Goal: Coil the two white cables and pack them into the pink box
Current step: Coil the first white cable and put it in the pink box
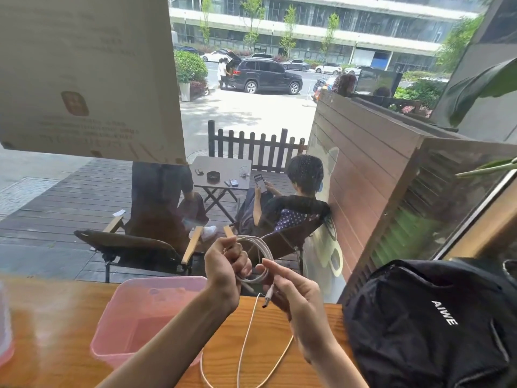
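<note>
My left hand (223, 271) is shut on a coiled white cable (262, 252), holding its loops up above the wooden counter. My right hand (293, 298) pinches the plug end of that cable (269, 297) between thumb and fingers just below the coil. A second white cable (246, 340) lies loose on the counter under my hands, running down to the bottom edge of the view. The pink box (140, 317) stands open to the left of my hands, partly hidden by my left forearm. I see nothing inside it.
A black backpack (425, 326) lies on the wooden counter (56, 326) at the right. A pink lid edge (4, 331) shows at the far left. A window stands right behind the counter, with a paper notice (84, 74) stuck on it and people seated outside.
</note>
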